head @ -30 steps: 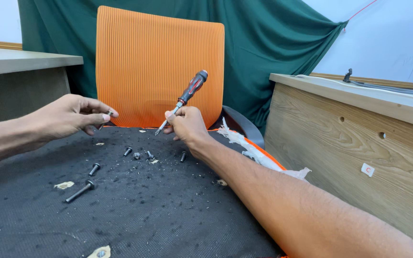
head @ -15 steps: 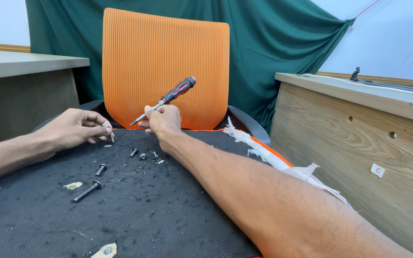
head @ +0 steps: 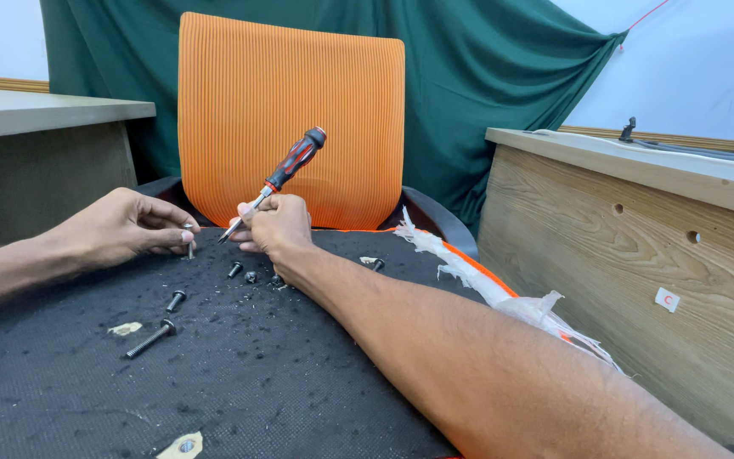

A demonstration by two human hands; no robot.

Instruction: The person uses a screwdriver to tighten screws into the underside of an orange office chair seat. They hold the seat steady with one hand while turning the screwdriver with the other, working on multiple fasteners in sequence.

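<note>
Nearest, a long bolt [head: 149, 339] and short bolt [head: 176, 299] loose on black fabric [head: 282, 382]. Farther, left hand [head: 125, 228] pinching upright screw [head: 190, 249]. Beside it, right hand [head: 275, 226] clamped on screwdriver [head: 275, 181], tip near screw. Behind, orange backrest [head: 290, 102].

Behind you: green curtain [head: 486, 93] draped over pale wall [head: 690, 68]. Wood cabinet [head: 639, 255] on your right, grey desk [head: 36, 115] on left. Even, soft light.

Bright, even indoor light; soft faint shadows; sharp focus throughout; slight wide-angle stretch at edges; no glare.
</note>
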